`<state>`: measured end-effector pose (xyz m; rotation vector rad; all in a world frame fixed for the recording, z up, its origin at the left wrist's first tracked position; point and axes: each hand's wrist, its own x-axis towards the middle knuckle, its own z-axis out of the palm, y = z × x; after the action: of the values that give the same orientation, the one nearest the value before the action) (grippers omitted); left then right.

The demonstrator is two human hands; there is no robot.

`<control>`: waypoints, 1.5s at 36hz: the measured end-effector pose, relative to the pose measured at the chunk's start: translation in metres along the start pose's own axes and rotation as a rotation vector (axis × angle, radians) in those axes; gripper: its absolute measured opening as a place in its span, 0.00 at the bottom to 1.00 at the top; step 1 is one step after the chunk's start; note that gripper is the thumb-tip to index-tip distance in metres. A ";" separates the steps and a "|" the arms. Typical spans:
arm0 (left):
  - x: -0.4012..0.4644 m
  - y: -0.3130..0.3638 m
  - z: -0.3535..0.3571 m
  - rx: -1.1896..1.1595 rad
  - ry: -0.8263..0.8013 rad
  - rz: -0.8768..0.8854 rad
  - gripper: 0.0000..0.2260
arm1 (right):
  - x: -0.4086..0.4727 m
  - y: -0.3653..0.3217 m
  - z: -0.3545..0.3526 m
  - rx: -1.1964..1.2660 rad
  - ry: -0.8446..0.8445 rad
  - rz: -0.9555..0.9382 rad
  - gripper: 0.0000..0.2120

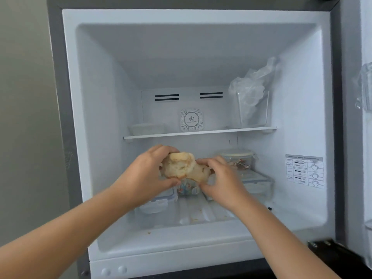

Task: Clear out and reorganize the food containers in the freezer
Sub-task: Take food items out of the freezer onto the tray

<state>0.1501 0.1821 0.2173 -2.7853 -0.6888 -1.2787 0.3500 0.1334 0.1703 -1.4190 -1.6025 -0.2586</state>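
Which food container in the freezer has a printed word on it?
The round container stacked at the lower right: "PEANUTS" shows on its side. The other lidded containers show no lettering.

Pale yellow-white bread lump (pixel 184 165), white freezer walls (pixel 298 109), black vent slots (pixel 166 97), brown-lettered container (pixel 237 160).

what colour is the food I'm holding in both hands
Pale yellow to cream, like bread or dough; seen in the head view.

My freezer's upper shelf (pixel 201 132) carries a flat lidded tub (pixel 148 128) left, clear bin (pixel 253 115) right, floor (pixel 201 214) carries clip-lid containers (pixel 155 206).
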 end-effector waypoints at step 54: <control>-0.653 -0.014 -0.082 -0.444 0.333 -1.980 0.22 | -0.380 -0.244 0.331 0.561 -1.499 0.619 0.14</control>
<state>-0.2884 -0.0741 -0.2015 -1.0283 -3.5867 -1.7425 -0.0704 0.0355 -0.1873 -1.5564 -1.8554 1.8440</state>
